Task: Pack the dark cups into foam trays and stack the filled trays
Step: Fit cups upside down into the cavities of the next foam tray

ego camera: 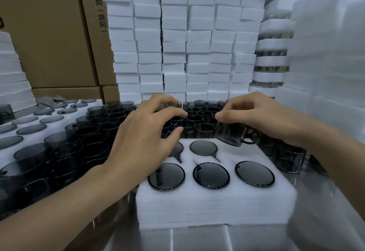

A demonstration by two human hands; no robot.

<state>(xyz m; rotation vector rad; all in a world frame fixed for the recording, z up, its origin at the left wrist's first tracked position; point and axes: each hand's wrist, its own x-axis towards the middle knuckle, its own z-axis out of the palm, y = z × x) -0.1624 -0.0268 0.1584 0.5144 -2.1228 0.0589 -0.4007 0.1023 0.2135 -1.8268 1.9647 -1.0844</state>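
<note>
A white foam tray [215, 205] lies in front of me with several dark cups set upside down in its holes, such as one at the front middle [211, 175]. My right hand [254, 112] grips a dark glass cup with a handle [234, 134], tilted above the tray's back right corner. My left hand [146, 132] hovers over the tray's back left part, fingers spread and curved, holding nothing. Behind the tray stand many loose dark cups [199, 112], mouths up.
More loose dark cups [75, 152] crowd the table at left, beside a filled foam tray [29, 124]. Stacks of white foam trays [173, 39] form a wall behind; cardboard boxes [49, 33] stand at back left, foam sheets [331, 53] at right.
</note>
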